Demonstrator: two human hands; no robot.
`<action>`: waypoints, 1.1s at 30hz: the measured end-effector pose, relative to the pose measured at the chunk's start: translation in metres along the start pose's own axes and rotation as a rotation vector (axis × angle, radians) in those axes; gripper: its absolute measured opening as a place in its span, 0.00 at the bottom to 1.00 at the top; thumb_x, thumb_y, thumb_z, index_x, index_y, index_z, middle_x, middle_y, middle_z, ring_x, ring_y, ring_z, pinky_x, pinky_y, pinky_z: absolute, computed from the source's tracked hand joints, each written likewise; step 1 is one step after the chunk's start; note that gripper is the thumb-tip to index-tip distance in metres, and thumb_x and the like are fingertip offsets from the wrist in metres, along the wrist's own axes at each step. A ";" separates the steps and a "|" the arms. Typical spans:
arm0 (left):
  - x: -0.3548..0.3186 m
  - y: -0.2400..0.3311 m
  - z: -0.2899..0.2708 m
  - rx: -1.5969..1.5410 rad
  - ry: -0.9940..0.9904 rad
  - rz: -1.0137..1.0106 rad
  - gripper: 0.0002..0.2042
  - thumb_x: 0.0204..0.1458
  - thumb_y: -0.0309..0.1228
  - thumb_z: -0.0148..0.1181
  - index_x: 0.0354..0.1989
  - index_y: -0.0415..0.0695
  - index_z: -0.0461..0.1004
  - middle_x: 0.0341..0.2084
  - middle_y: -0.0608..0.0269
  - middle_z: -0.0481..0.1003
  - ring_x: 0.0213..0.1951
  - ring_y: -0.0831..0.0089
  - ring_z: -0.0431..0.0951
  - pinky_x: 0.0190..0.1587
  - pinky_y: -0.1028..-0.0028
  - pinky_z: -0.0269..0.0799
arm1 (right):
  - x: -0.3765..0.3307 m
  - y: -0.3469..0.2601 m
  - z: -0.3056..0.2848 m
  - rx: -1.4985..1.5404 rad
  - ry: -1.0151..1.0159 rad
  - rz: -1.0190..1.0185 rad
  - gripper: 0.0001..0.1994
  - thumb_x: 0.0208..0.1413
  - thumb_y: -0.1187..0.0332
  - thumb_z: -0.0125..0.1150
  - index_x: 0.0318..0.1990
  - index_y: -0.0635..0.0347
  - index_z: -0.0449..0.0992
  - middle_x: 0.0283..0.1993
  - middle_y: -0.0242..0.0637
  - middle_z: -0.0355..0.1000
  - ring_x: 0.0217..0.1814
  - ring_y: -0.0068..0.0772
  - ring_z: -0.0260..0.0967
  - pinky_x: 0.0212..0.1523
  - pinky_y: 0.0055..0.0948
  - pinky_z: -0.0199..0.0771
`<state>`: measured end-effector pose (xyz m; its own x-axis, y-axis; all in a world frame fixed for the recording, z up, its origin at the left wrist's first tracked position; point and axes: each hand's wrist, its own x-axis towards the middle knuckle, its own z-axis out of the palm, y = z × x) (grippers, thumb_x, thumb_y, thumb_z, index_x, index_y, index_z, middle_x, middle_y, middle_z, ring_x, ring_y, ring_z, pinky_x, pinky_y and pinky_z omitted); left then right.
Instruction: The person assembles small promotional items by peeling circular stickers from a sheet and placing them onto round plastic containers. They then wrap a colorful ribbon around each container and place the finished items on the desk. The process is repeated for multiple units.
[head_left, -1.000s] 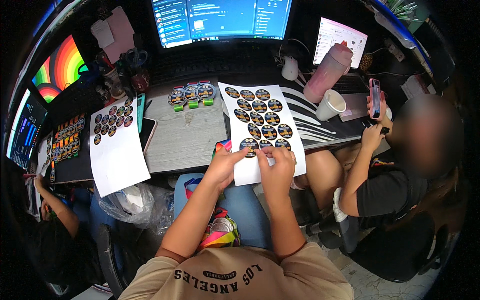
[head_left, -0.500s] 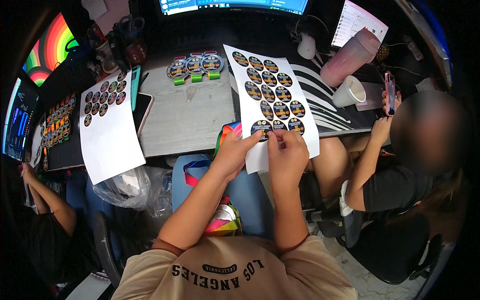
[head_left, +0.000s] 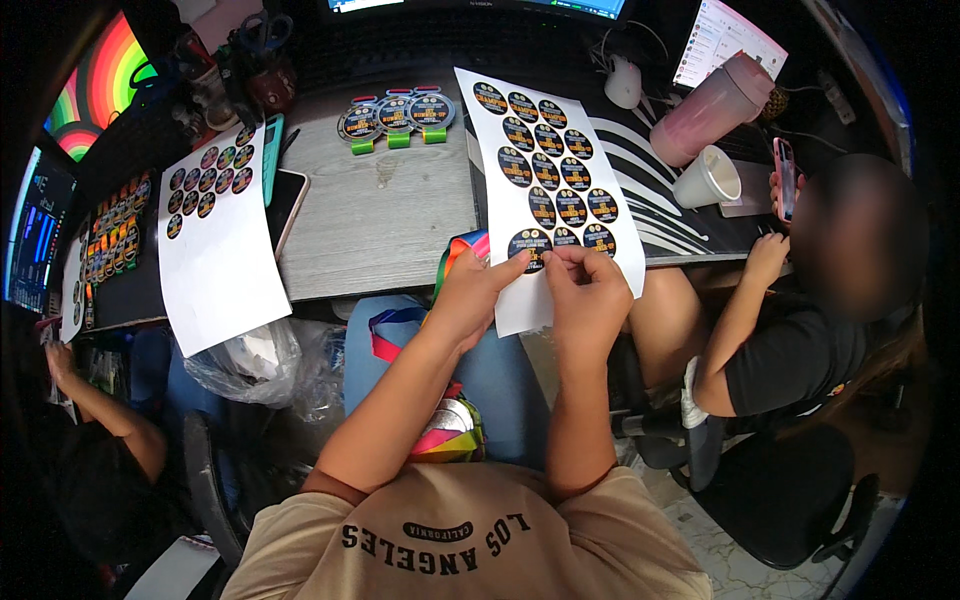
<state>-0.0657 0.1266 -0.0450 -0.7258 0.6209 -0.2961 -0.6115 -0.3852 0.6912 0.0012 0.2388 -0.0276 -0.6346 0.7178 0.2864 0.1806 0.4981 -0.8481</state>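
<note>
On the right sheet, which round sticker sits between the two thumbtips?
The leftmost black sticker in the bottom row; that row's other two stickers lie farther right, partly covered by the right hand.

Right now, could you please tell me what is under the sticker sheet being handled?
Around the sticker sheet, the grey desktop shows at left, the striped mat at right and jeans below. Whatever lies directly under the sheet is covered, so I cannot tell.

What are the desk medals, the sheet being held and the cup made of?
Medals: probably metal, because their edges look silvery and shiny.
Sheet: likely smooth paper; it's thin, white and slightly curved.
Cup: plain white, maybe paper or foam; I can't tell which.
</note>
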 end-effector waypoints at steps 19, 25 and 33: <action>0.001 -0.002 0.001 0.014 0.011 0.025 0.15 0.58 0.25 0.63 0.53 0.35 0.74 0.44 0.55 0.80 0.42 0.68 0.83 0.45 0.66 0.80 | -0.004 -0.001 0.003 -0.129 0.056 -0.113 0.05 0.49 0.72 0.70 0.33 0.63 0.83 0.30 0.41 0.77 0.31 0.42 0.73 0.37 0.38 0.73; 0.003 -0.002 -0.001 0.009 0.015 0.004 0.15 0.58 0.25 0.63 0.53 0.35 0.74 0.43 0.56 0.80 0.42 0.68 0.83 0.45 0.66 0.80 | -0.008 0.005 0.008 -0.177 0.128 -0.286 0.03 0.51 0.73 0.69 0.33 0.62 0.83 0.32 0.41 0.76 0.35 0.46 0.74 0.39 0.41 0.72; 0.001 0.001 0.002 0.009 0.025 0.016 0.14 0.59 0.26 0.62 0.51 0.34 0.74 0.43 0.55 0.80 0.41 0.67 0.83 0.43 0.66 0.81 | -0.011 0.003 0.007 -0.291 0.147 -0.382 0.06 0.51 0.73 0.71 0.37 0.60 0.85 0.34 0.40 0.77 0.36 0.42 0.74 0.40 0.38 0.74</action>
<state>-0.0664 0.1289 -0.0433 -0.7433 0.5975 -0.3009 -0.5967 -0.3887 0.7021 0.0035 0.2288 -0.0368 -0.5872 0.5082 0.6301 0.1715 0.8388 -0.5168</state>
